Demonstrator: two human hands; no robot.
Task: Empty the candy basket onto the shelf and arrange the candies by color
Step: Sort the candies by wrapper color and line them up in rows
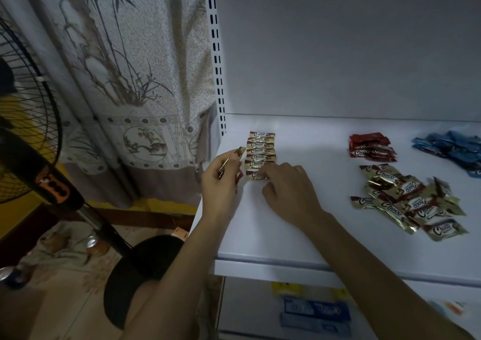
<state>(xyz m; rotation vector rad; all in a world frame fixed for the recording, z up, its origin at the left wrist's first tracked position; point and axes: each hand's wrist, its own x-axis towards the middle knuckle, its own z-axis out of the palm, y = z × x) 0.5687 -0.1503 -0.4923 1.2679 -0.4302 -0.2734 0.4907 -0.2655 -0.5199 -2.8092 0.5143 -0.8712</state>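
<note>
Shelf [299, 209] white; front lip near, slotted upright [217, 53] at left edge. Bare room mid-shelf between hands and piles.

Gold candy column [260, 152] tight against left edge, wrappers overlapping. Left hand [221, 181] over shelf's left edge, grip narrow, pinching held gold candies [240, 152]; count unclear. Right hand [289, 188]: bent fingertips on column's nearest candy, hiding its right end; pinch or press, cannot tell.

Loose gold pile [408, 199] right, near front. Red pile [371, 148] behind it. Blue pile [453, 149] cut off at frame's right edge.
</note>
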